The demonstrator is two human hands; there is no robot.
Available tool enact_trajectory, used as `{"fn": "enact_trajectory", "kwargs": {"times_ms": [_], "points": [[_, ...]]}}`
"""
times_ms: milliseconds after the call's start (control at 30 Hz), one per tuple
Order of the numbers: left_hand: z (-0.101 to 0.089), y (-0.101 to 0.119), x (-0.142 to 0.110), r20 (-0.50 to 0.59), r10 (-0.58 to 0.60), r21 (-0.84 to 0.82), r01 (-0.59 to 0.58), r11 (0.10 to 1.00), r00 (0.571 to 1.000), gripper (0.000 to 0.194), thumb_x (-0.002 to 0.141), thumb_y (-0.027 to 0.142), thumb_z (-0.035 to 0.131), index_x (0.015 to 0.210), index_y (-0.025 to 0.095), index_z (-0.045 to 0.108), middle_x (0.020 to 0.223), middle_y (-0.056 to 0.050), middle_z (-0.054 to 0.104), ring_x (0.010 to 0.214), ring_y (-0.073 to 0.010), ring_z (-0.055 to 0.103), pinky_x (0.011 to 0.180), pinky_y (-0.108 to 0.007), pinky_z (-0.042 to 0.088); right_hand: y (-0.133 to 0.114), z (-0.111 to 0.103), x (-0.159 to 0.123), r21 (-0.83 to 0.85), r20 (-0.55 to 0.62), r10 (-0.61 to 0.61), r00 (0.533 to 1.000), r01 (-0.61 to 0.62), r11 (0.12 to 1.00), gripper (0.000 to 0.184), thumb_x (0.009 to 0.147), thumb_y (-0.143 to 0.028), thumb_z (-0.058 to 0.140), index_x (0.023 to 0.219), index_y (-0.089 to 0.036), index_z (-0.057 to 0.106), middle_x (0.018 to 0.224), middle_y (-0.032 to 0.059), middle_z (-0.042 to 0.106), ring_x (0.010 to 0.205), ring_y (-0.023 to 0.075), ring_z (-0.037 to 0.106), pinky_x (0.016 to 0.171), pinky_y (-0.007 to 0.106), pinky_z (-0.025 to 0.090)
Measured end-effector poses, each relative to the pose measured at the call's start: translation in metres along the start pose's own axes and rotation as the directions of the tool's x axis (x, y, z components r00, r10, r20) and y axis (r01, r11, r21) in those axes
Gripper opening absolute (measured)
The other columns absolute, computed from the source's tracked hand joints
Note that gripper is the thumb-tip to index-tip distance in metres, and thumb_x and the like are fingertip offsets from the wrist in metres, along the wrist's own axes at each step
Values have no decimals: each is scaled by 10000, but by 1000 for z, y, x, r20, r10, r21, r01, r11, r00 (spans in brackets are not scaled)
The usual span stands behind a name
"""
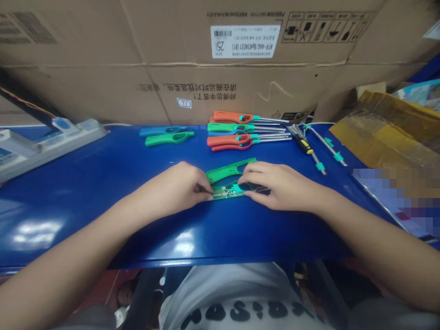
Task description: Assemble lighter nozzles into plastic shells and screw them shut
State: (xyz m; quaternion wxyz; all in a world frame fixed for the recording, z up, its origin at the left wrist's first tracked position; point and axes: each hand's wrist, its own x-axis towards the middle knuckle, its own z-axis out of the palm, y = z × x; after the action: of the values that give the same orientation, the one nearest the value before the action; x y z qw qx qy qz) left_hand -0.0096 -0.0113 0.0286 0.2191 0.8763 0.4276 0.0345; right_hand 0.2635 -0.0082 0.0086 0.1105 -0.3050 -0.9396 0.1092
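Carton label (245, 41) KFR-46G/BpR3AES1 (B1), green lighter (228, 171)

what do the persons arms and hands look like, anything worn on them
Both the left hand and the right hand are bare, with no gloves, rings or watch showing. The left forearm and right forearm are bare too, with no sleeve on them. Below them shows a white T-shirt with black lettering.

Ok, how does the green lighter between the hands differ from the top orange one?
The green lighter lies open, wiring showing; the orange lighter looks closed. The left hand and right hand touch the green lighter; the orange lighter lies untouched, farther back. Both have teal parts.
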Motion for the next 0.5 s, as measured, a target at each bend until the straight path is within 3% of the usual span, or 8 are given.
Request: {"fn": "enact_trajectory", "kwargs": {"times_ms": [67, 133, 267, 500], "points": [[0, 0, 0, 1, 14, 5, -14, 1000, 1000, 153, 850, 234, 683, 898, 264, 826, 864, -4, 791, 741, -175, 710, 684, -257, 498, -2, 0, 0, -34, -1, -84, 996, 84, 996, 422, 939, -320, 620, 1356, -259, 627, 1390, 128, 579, 1227, 293, 555, 984, 464, 495], [0, 0, 1, 1, 18, -1, -18, 1000, 1000, 156, 855, 238, 678, 898, 266, 826, 859, -5, 791, 738, -176, 709, 683, -257, 498, -4, 1, -1, -37, 42, -151, 988, 152, 988, 504, 944, -374, 627, 1438, -298, 560, 1567, 123, 428, 1380, 329, 437, 1112, 563, 393], [0, -1, 2, 1, -8, -30, 8, 1000, 1000, 135, 841, 251, 696, 885, 268, 823, 849, 6, 791, 722, -165, 711, 650, -240, 488, -7, 3, -3, -14, 142, -127, 982, 131, 991, 558, 955, -423, 618, 1487, -299, 506, 1685, 114, 202, 1515, 367, 260, 1193, 632, 255], [0, -4, 3, 9, -87, -68, 88, 994, 996, 87, 798, 293, 743, 843, 269, 812, 772, 31, 777, 661, -142, 701, 599, -221, 463, -11, 4, -4, -29, 178, -122, 977, 129, 991, 577, 970, -401, 600, 1513, -254, 470, 1679, 152, 181, 1541, 346, 212, 1225, 617, 191]]}}
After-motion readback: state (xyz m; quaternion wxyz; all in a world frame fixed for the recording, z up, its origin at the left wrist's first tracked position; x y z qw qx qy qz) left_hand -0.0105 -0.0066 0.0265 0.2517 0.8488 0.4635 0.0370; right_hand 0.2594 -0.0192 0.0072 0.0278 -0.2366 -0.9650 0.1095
